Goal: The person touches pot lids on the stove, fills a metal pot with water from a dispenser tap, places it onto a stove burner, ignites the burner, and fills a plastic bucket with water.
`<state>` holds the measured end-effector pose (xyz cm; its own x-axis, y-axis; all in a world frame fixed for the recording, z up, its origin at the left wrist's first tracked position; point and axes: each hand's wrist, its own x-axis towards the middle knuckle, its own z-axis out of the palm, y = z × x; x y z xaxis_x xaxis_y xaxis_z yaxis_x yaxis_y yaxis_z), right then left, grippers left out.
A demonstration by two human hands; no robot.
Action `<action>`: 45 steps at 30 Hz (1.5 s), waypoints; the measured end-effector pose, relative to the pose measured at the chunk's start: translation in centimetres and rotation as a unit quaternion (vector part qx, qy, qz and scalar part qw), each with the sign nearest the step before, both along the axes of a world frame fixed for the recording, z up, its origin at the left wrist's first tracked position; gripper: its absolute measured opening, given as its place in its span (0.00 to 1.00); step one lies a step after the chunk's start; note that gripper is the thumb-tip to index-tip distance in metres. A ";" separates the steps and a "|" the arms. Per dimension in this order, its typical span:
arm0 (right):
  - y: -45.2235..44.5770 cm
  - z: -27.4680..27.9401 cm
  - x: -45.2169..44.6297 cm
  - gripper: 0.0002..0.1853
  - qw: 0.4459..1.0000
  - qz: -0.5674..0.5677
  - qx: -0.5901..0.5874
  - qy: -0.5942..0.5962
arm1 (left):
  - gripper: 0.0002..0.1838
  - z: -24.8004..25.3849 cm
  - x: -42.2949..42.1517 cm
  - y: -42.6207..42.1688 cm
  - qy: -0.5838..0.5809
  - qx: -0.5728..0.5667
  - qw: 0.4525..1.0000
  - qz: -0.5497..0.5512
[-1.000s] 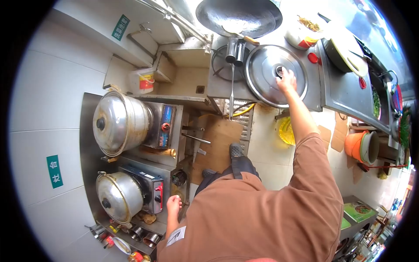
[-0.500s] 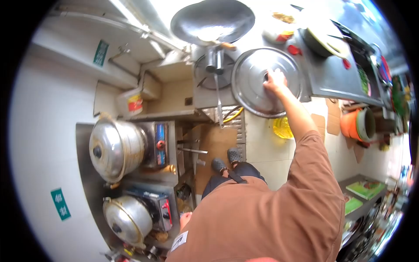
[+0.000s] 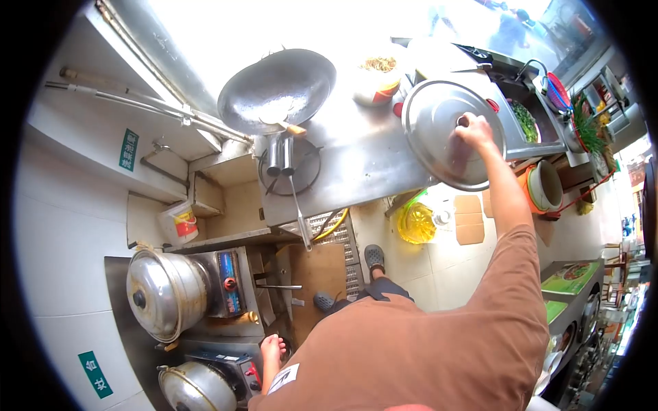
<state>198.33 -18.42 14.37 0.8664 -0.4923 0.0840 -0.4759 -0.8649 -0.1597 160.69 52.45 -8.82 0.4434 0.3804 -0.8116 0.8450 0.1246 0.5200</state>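
A large round metal lid (image 3: 435, 127) hangs from my right hand (image 3: 477, 134), whose fingers are wrapped round its dark central knob. It is tilted above the right part of the steel counter (image 3: 363, 161) and its near edge. My left hand (image 3: 273, 347) is low at my side, close to the gas stoves, with curled fingers and nothing visible in them. Left of the lid, a wok (image 3: 277, 85) lies on the counter. A white tub (image 3: 375, 92) with brownish contents stands between them. In front of the wok, long-handled metal tools (image 3: 288, 161) lie across a burner ring.
Two lidded pots (image 3: 168, 288) stand by gas stoves on the left. A jug of yellow oil (image 3: 416, 222) and cardboard pieces (image 3: 469, 220) are on the floor below the counter. Greens lie in a sink (image 3: 548, 146) at the right. Orange buckets (image 3: 538, 186) stand beneath.
My right hand has carried the lid to the right along the counter, and the lid is more tilted. My body has shifted with a step. The left hand has come into fuller view.
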 end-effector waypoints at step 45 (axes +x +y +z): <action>72.6 2.6 9.3 0.09 0.606 0.743 0.285 -0.008 | 0.26 13.5 8.4 30.9 -0.107 0.338 0.866 0.352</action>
<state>207.62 54.20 16.98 0.3901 0.8767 0.2815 0.7659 -0.1393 -0.6277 169.08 83.37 4.70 0.0215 0.9741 -0.2250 0.5580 0.1751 0.8111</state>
